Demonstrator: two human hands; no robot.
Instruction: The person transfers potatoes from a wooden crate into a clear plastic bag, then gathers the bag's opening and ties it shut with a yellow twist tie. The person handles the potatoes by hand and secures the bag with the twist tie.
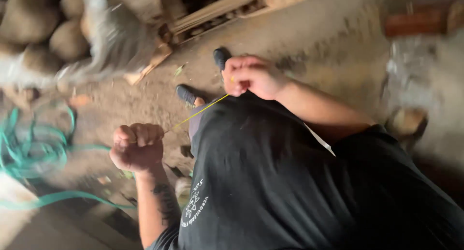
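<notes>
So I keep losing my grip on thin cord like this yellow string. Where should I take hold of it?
Probably the bare middle stretch of the yellow string, coming from above. It runs taut and slanted between the left hand and the right hand, both closed on its ends, so only that span is free. Pinching across it, or wrapping it round the fingers, should hold better.

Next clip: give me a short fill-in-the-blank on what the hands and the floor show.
1. A thin ____ string runs taut between the hands.
2. The left hand is closed into a ____ around it.
3. The hose on the floor is ____ in colour.

Missing words: yellow; fist; green
</notes>
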